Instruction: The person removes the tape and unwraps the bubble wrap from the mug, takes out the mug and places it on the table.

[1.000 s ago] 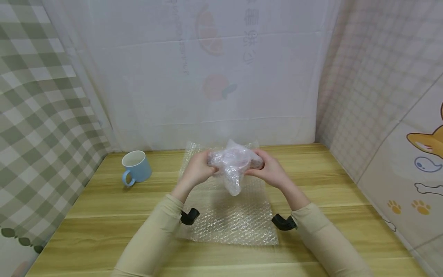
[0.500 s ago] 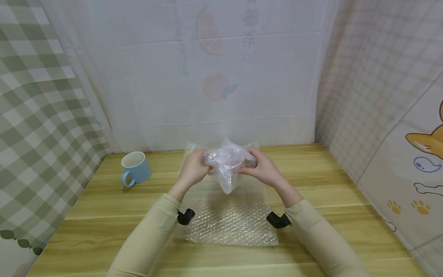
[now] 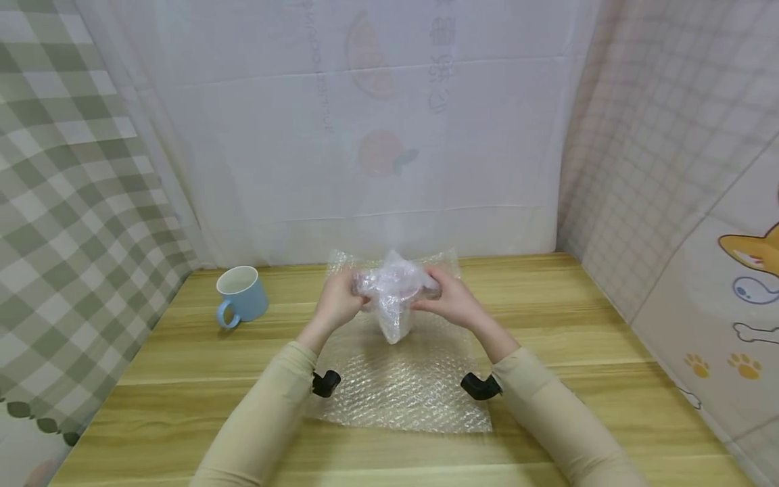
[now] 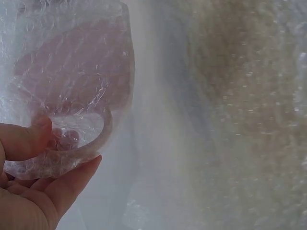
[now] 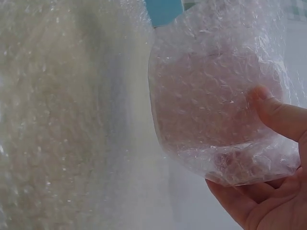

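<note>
Both hands hold a pink mug [image 3: 397,284] wrapped in bubble wrap, above a flat sheet of bubble wrap [image 3: 408,399]. My left hand [image 3: 337,297] grips its left side. In the left wrist view, the mug's curved handle [image 4: 105,129] shows through the wrap, with the thumb and fingers of that hand near it. Opposite, my right hand [image 3: 452,297] grips the other side, the thumb pressed on the wrap and the fingers underneath. Pointed folds of wrap stick out toward the front and back of the bundle.
A light blue mug [image 3: 245,297] stands upright at the back left of the wooden table [image 3: 201,399], its handle toward the front left. White cloth [image 3: 268,169] hangs behind the table. A checked cloth borders the left side, a printed one the right.
Both hands have shifted a little to the left, carrying the wrapped mug with them. The bubble wrap sheet and the blue mug stay in place.
</note>
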Demonstrator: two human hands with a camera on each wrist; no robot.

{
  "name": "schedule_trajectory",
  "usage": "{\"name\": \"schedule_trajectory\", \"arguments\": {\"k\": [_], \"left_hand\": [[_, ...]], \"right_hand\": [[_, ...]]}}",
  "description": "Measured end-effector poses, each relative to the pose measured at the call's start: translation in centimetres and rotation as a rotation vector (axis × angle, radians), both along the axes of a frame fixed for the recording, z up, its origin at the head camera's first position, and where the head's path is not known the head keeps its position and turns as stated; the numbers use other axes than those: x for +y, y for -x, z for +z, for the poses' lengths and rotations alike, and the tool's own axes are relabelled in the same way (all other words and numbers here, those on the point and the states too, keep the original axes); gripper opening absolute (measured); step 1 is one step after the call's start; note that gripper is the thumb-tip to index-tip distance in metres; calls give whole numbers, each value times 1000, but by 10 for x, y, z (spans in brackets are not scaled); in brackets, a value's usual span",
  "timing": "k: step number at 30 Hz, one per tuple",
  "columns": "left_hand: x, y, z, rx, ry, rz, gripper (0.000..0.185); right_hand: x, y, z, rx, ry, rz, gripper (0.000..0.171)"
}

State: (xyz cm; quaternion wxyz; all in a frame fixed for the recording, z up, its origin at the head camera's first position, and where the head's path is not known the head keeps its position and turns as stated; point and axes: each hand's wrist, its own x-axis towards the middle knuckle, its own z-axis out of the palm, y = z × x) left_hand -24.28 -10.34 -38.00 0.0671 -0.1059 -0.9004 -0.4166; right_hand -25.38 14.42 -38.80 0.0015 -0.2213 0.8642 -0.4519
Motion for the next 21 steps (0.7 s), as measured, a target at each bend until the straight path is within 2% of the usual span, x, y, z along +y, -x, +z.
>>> {"name": "schedule_trajectory", "arguments": {"k": [6,13,17,21], "left_hand": [[0,1,-14,-19,3,23,26],[-2,0,-25,-79,-32,50,25],[-3,-1,-31,-73,-23,69,22],[-4,0,-37,-25,-19,80,23]], "right_hand": [[1,7,-13,-13,10,55,62],[-4,9,-19,-32,5,61,68],[-6,10,-23,-32,-23,61,70],[-6,10,-26,-15,-40,54,70]]}}
